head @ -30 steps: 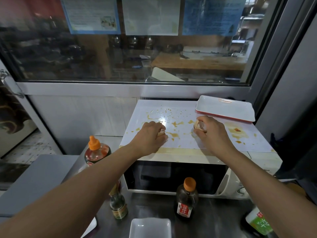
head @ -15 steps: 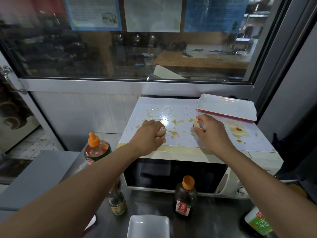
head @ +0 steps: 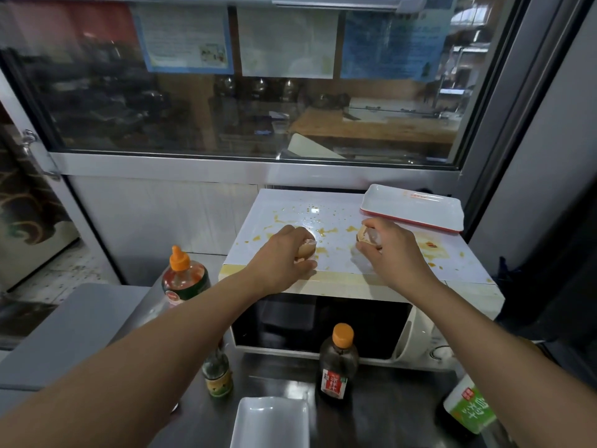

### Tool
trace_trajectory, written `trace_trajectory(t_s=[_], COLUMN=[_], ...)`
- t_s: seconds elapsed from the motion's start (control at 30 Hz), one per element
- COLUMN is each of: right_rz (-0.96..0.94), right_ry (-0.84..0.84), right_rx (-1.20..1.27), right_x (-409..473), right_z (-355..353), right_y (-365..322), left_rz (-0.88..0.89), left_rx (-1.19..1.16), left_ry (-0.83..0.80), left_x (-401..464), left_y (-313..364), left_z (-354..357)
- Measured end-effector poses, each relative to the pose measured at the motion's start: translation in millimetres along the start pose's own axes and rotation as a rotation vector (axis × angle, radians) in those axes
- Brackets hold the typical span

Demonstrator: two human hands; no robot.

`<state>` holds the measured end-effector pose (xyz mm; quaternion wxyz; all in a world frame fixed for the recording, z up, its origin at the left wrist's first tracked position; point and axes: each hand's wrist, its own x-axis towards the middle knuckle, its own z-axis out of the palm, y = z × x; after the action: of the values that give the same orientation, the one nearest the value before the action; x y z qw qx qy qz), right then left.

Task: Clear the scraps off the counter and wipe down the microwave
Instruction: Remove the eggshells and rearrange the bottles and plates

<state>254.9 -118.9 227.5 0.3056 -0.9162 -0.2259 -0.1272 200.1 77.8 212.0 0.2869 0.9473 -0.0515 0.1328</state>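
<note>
Eggshells gripped over the stained microwave [head: 355,286]
Left hand [head: 284,257] and right hand [head: 392,250] each grip an eggshell piece; the white tray [head: 413,206] behind holds nothing visible.

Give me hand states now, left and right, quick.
Left hand: curled round a brown eggshell piece on the microwave top.
Right hand: pinching a second eggshell piece over the same stained top.

White microwave [head: 355,286] top spattered orange-brown, a white tray [head: 412,206] with a red rim at its two o'clock, tan eggshell [head: 306,250] pieces, orange caps on dark bottles [head: 337,363], a green-and-white label at five o'clock.
</note>
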Motion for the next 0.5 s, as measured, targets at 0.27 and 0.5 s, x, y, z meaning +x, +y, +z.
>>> trace_trajectory(t_s=[0.27,0.5], right_rz=[0.057,0.194], right_ry=[0.062,0.152], right_rx=[-0.039,-0.151], right_x=[-51,-124], right_z=[-20,-28], right_y=[-26,-65], left_rz=[0.097,0.289], left_rx=[-0.033,-0.047], left_ry=[-0.046,-0.145], left_x=[-25,-64], left_y=[16,26], left_z=[-10,-17])
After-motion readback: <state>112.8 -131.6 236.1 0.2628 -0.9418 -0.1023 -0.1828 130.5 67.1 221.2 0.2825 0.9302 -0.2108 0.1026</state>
